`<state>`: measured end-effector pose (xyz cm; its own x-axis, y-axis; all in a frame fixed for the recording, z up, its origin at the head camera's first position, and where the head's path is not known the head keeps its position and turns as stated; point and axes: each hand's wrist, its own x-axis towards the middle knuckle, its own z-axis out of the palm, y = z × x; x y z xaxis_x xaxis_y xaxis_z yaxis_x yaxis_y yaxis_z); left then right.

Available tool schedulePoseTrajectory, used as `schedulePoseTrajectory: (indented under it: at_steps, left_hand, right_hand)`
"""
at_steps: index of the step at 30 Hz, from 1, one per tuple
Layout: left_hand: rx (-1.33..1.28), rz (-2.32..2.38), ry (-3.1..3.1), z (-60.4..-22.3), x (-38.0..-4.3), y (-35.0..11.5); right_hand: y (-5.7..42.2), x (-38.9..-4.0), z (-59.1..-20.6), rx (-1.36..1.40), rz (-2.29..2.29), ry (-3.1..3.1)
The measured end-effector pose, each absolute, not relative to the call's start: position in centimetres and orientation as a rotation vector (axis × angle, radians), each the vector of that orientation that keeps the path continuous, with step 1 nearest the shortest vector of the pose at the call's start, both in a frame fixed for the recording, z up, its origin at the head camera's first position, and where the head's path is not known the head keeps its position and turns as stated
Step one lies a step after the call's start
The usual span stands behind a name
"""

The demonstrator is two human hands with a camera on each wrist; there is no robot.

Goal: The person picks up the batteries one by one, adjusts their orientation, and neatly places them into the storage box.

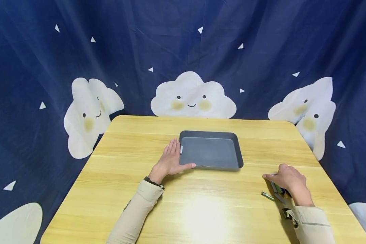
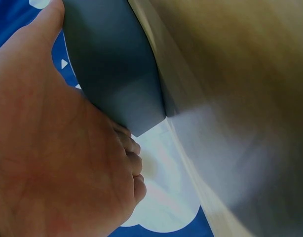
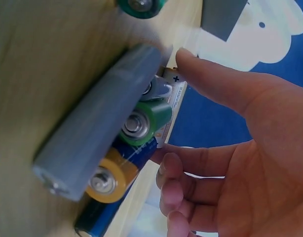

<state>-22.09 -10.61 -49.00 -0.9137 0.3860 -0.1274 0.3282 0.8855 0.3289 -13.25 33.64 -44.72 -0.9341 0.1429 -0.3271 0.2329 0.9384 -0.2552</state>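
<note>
In the head view my left hand [image 1: 170, 162] lies along the left wall of a shallow dark grey tray [image 1: 208, 149]. Its fingers are straight against that side, and the thumb rests at the front rim. The left wrist view shows the palm beside the tray's outer wall [image 2: 117, 64]. My right hand [image 1: 288, 178] is at a small pile of batteries, thumb and index finger spread wide around its far end. Close to those fingers are a green battery [image 3: 146, 121] and a blue battery with a yellow end [image 3: 112, 175]. A grey cylinder [image 3: 99, 123] lies in front.
One loose green-and-white battery [image 1: 267, 196] lies left of the pile. The wooden table [image 1: 134, 149] stands before a dark blue curtain [image 1: 183, 40] printed with white clouds. A small pale label [image 1: 181, 149] shows at the tray's left wall.
</note>
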Motion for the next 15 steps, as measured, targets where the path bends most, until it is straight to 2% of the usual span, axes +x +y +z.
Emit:
schedulePoseTrajectory:
  at_steps: [15]
  left_hand:
    - [0.522,0.391,2.845,-49.21,-22.39,-10.47]
  right_hand:
    - [33.49,-13.84,-44.22,0.25,-0.434,2.834]
